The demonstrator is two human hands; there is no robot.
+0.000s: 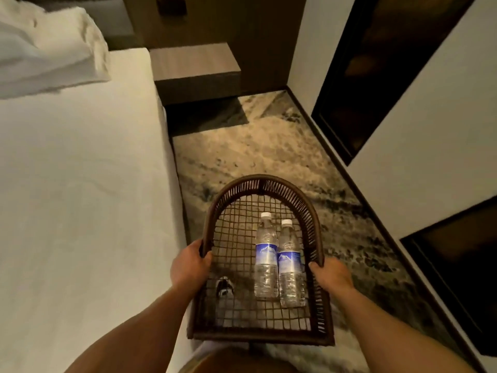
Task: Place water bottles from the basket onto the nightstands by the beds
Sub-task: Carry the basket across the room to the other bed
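Observation:
I carry a dark woven basket [259,183] level in front of me, above the carpet. My left hand [188,262] grips its left rim and my right hand [330,273] grips its right rim. Two clear water bottles with blue labels lie side by side on the basket's mesh floor, caps pointing away from me: one on the left [266,254] and one on the right [290,262]. A wooden nightstand [195,67] stands ahead, beside the head of the bed, with nothing on its top.
A white bed [80,197] runs along my left, with a pillow [48,49] at its head. Patterned carpet [255,149] fills the aisle between bed and right wall. Dark framed panels [376,63] hang on that white wall. My foot shows through the mesh.

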